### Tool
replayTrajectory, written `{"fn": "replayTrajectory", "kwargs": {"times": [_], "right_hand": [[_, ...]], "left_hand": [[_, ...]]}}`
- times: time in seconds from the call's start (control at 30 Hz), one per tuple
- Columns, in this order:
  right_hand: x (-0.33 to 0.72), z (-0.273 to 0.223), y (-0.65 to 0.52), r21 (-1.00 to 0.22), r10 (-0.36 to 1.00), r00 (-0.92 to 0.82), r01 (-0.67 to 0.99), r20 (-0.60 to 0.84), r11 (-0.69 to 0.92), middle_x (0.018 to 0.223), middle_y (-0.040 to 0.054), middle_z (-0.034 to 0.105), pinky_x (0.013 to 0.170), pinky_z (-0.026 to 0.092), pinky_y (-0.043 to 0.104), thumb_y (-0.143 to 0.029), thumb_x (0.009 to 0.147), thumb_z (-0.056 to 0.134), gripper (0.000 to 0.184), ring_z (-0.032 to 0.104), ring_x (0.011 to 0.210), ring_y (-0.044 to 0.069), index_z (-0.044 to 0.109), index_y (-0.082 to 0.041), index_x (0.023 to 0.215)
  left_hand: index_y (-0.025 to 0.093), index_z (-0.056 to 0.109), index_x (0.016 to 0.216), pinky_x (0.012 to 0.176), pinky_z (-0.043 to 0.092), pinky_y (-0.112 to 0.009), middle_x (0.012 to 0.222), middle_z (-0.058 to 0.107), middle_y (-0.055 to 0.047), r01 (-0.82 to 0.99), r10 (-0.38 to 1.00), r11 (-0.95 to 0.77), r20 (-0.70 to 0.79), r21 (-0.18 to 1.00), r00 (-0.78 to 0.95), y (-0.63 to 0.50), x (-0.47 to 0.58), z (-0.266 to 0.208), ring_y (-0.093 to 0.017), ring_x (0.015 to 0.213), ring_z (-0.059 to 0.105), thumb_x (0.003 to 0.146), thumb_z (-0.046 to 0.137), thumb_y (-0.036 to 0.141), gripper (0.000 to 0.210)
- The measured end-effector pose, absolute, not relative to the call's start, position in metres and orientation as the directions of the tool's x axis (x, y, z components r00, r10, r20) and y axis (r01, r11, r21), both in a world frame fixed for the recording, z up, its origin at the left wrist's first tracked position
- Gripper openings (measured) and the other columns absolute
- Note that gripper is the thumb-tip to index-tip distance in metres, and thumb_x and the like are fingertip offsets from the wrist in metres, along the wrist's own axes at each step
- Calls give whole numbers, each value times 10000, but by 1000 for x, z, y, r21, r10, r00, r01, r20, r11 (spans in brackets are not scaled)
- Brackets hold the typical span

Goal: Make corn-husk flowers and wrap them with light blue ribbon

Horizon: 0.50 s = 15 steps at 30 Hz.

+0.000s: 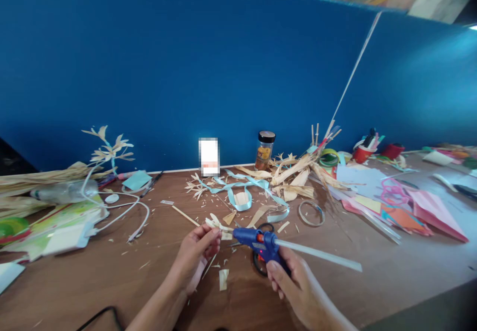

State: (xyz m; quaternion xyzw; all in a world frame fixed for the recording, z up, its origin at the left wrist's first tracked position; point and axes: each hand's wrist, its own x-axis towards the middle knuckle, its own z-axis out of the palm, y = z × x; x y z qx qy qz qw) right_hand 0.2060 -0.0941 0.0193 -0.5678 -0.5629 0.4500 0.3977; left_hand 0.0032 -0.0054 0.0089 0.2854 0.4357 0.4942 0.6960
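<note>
My right hand (292, 274) grips a blue hot glue gun (249, 236) by its handle, with a long clear glue stick (320, 254) sticking out of its back. A small red light shows on its side. Between the fingertips of my left hand (196, 254) is a small dried husk flower (216, 223), pale with several petals. The gun's nozzle points left at the flower's base; whether they touch I cannot tell. Behind the gun lie scissors (259, 264) with black and orange handles, partly hidden. Light blue ribbon (242, 199) curls over the table just beyond.
Dried husks (294, 177) are heaped at the back right, near a black-lidded jar (265, 149). A tape roll (311, 213) and coloured paper (406, 214) lie to the right. On the left are a white cable (143, 216), a plastic bottle (65, 192) and a finished-looking husk flower stem (112, 152).
</note>
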Motion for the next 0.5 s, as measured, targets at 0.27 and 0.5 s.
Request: {"fn": "replayTrajectory", "kwargs": {"times": [0.27, 0.5], "right_hand": [[209, 25, -98, -976, 998, 7, 209, -64, -64, 660, 8, 490, 475, 403, 213, -473, 811, 431, 361, 470, 536, 106, 506, -142, 932], [211, 21, -97, -939, 999, 5, 340, -46, -45, 665, 24, 559, 520, 430, 232, -436, 822, 437, 338, 508, 551, 127, 527, -152, 981]], "left_hand": [[123, 613, 697, 495, 449, -135, 622, 591, 0, -459, 935, 352, -325, 816, 139, -5, 4, 7, -49, 519, 522, 600, 725, 208, 170], [126, 603, 699, 491, 447, -125, 615, 574, 9, -463, 936, 348, -329, 815, 125, -5, 2, 9, -43, 522, 518, 611, 719, 179, 155]]}}
